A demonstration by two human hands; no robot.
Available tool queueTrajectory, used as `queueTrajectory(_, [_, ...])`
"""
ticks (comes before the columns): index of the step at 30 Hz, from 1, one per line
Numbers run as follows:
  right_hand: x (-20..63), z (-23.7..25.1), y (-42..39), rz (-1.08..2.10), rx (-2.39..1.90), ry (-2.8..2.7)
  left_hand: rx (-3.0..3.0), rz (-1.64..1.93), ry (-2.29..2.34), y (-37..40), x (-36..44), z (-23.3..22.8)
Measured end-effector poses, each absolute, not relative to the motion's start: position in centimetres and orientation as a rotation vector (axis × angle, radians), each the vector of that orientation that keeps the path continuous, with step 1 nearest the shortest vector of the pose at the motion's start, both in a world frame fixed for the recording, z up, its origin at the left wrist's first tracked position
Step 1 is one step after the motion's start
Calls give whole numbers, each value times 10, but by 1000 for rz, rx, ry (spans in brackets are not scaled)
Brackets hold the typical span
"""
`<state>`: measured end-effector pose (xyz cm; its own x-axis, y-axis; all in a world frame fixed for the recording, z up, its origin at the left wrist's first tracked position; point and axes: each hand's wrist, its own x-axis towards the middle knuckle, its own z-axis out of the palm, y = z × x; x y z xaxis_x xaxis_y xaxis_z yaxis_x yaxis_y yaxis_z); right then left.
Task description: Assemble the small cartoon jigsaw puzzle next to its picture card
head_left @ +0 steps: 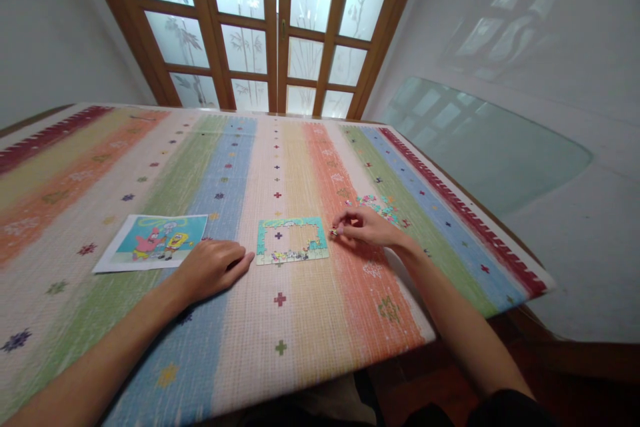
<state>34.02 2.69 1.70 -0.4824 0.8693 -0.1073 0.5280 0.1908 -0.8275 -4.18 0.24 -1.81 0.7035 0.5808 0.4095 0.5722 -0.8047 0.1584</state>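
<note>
Table covering: a striped cloth (300, 320) spreads under everything, with small cross and flower marks on its bands.
Left hand (213, 268): palm down on the cloth just left of the puzzle frame (292, 239), fingers loosely curled and holding nothing, fingertips almost at the frame's left edge.
Puzzle frame: a partly built rectangle, border joined and middle open (the cloth shows through).
Right hand (367, 226): just right of the frame, fingers pinched on a small puzzle piece (333, 233) close to the frame's right edge.
Reference picture (153, 241): a cartoon print lying flat, well left of the frame.
Loose pieces (383, 205): a scattered heap behind the right hand, right of the frame and farther back.
Doors (277, 27): wooden-framed frosted glass beyond the table's far edge.
</note>
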Motion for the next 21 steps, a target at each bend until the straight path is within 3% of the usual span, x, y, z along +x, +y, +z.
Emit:
queueTrajectory(14, [278, 6, 16, 1006, -1157, -2242, 2922, 688, 978, 2, -42, -18])
queueTrajectory(21, [274, 7, 14, 1084, -1201, -2170, 2908, 688, 975, 2, -41, -19])
